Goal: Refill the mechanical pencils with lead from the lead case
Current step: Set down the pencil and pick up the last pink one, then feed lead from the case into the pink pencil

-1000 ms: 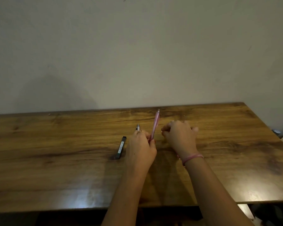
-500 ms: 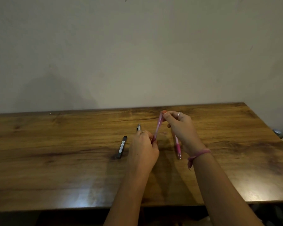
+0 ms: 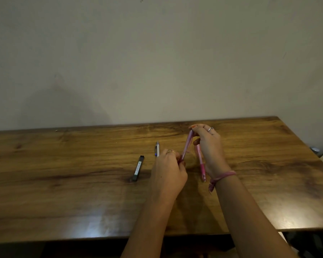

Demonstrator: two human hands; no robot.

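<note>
Pink mechanical pencil (image 3: 186, 144) held tilted above the wooden worktop (image 3: 63, 183), slim and translucent; lower end pinched in the left hand (image 3: 169, 174), upper end pinched between thumb and fingertips of the right hand (image 3: 208, 146); both grips closed on the same barrel. Second pink pencil (image 3: 200, 163) lies flat on the worktop just beside the right hand, darker pink toward its near end, small tip pointing toward the camera; its far end is hidden behind the right palm. White pencil (image 3: 157, 148) with a blue accent lies beyond the left hand; only its far part shows, the rest covered by the knuckles. Lead case (image 3: 138, 168), a narrow black stick with a pale printed label, lies flat to the left of the left hand, apart from it; label text too small to read. Pencil's cap end is buried under the right fingertips, possibly still on; cannot tell. Pink band (image 3: 222, 176) on right wrist; rings on both hands.
</note>
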